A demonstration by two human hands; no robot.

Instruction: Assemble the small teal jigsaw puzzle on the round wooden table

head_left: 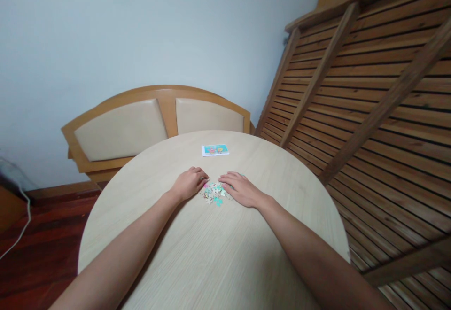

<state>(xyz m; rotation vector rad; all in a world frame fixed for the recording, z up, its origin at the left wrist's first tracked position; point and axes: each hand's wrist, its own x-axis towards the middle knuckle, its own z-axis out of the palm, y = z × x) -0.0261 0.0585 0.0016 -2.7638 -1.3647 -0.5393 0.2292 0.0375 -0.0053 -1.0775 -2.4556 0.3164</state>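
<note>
A small heap of jigsaw puzzle pieces lies on the round pale wooden table, some pieces plain and pale, others turquoise or pink. At the heap's left edge rests my left hand, its fingers loosely curved with a gap at the thumb and no piece visibly gripped. My right hand lies palm down over the heap's right side, fingers stretched out and covering part of it. Beyond both hands sits a small printed picture with a turquoise background and colourful figures.
Behind the table stands a wooden headboard with cream padded panels, against a pale wall. A large slatted wooden frame leans close on the right. A white cable hangs over the dark red floor at left.
</note>
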